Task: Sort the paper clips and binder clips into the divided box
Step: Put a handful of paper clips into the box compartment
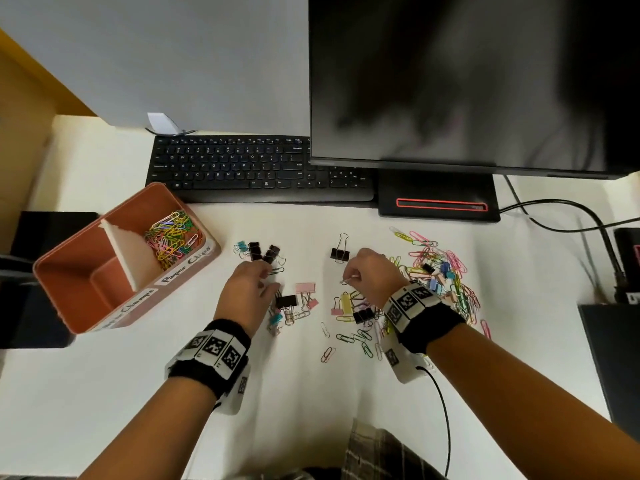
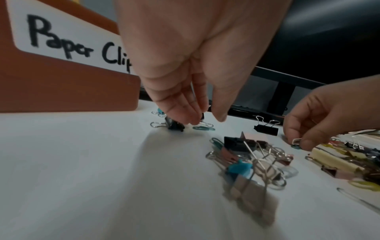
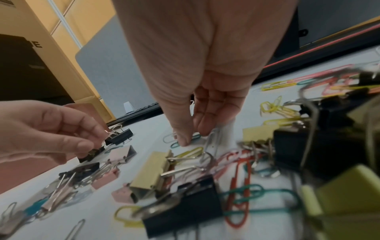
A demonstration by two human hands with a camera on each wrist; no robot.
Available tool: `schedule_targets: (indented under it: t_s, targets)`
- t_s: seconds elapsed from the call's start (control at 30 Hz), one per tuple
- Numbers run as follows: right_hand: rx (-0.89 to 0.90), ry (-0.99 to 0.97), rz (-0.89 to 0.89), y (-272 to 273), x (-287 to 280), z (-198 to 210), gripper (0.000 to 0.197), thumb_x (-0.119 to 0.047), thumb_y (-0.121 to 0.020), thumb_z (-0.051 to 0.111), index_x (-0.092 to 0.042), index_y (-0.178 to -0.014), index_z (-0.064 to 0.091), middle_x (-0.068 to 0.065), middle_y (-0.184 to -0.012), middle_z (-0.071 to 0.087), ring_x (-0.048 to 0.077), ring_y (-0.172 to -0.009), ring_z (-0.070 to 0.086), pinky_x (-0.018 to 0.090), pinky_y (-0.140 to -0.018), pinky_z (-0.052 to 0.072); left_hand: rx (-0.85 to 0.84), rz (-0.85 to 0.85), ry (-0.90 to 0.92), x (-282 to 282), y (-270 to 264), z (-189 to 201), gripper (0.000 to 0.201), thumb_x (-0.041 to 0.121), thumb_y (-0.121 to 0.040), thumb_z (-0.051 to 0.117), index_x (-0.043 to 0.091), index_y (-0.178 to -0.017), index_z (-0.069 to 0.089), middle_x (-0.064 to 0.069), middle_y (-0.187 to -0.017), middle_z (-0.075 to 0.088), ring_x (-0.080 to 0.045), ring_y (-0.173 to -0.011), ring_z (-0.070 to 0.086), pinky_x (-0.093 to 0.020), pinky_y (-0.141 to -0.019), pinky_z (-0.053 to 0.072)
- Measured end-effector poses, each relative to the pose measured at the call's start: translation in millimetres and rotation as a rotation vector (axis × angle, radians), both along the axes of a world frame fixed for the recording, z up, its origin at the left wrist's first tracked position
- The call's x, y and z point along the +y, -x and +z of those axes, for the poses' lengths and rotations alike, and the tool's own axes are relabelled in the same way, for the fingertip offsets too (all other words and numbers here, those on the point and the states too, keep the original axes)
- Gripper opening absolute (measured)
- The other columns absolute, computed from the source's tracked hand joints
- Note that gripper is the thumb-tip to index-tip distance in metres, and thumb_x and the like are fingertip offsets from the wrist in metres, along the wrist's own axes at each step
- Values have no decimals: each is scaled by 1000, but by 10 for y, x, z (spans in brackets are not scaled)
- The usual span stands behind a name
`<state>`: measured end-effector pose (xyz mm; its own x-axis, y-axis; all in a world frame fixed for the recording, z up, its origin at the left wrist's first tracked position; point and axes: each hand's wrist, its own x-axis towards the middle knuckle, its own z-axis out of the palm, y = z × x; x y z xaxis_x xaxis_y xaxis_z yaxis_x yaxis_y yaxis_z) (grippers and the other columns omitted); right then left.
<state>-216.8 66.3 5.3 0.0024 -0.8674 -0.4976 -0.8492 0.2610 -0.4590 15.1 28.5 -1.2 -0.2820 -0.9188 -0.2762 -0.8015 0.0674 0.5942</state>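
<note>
Tangles look the likeliest snag: the right hand pinches a white paper clip just off the desk, the left hand closes fingers on a binder clip, and linked neighbours could ride along into the divided box at nine o'clock.
</note>
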Motion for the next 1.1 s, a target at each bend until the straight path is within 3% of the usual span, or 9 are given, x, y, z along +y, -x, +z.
schedule_targets:
  t_s: [0.13, 0.3, 0.4, 0.5, 0.6, 0.7, 0.8, 0.9, 1.1]
  targets:
    - [3, -2, 36, -15, -5, 20, 15, -11, -89, 56, -10, -97, 69, 6, -110, 60, 20, -97, 60, 22, -81, 42, -64, -50, 37, -121, 73, -103, 23, 6, -82, 63, 8, -105, 64, -10, -107, 56, -29, -84, 59, -31, -79, 48]
    - [-1, -52, -10, -26, -1, 16, 15, -11, -88, 55, -13, -100, 64, 5, -103, 65, 20, -97, 60, 28, -85, 49, -183, -126, 35, -212, 125, -161, 6, 9, -84, 57, 8, -80, 62, -9, -88, 55, -31, -82, 53, -33, -68, 45]
    - [25, -73, 29, -33, -7, 27, 16, -10, -89, 54, -11, -100, 66, 5, -104, 65, 20, -99, 60, 24, -80, 44, -254, -194, 0, -284, 144, -127, 5, 7, -85, 54, 9, -86, 58, -9, -85, 58, -31, -83, 56, -34, -69, 47]
    - [39, -72, 54, -50, -6, 43, 17, -11, -89, 54, -10, -98, 69, 6, -104, 62, 21, -97, 60, 22, -76, 42, -282, -271, -23, -316, 118, -96, 12, 8, -88, 51, 11, -96, 59, -10, -95, 61, -29, -90, 56, -38, -78, 50]
    - [15, -39, 42, -45, 24, 110, 15, -14, -89, 56, -10, -96, 68, 5, -103, 64, 19, -91, 60, 26, -79, 46, -239, -398, -18, -306, 24, -91, 11, 10, -87, 53, 12, -89, 64, -6, -99, 59, -26, -97, 53, -37, -83, 47]
    - [-36, 21, 74, -82, 126, 218, 13, -16, -88, 59, -13, -97, 68, 4, -100, 66, 13, -81, 54, 24, -77, 44, -122, -520, 2, -309, -100, -93, 8, 5, -80, 62, 12, -81, 65, -3, -89, 58, -24, -87, 54, -36, -80, 48]
    - [-102, -7, 116, -224, 315, 255, 20, -16, -87, 61, -12, -107, 66, 7, -105, 66, 19, -90, 59, 29, -85, 47, -136, -601, -33, -322, -141, -75, 8, 9, -79, 65, 16, -84, 64, 1, -84, 62, -17, -83, 50, -37, -82, 47]
    - [-97, -95, 149, -410, 493, 208, 31, -16, -89, 58, -11, -119, 60, 9, -111, 66, 25, -103, 60, 30, -91, 44, -203, -657, -51, -289, -113, -90, 21, 13, -82, 62, 19, -102, 62, 1, -91, 65, -18, -90, 51, -35, -86, 45]
    - [-28, -151, 33, -663, 566, 24, 25, -13, -90, 55, -4, -113, 58, 14, -111, 64, 29, -103, 59, 39, -89, 50, -280, -623, -4, -259, -11, -86, 3, 21, -84, 61, 18, -85, 62, 0, -89, 59, -21, -91, 49, -35, -82, 45]
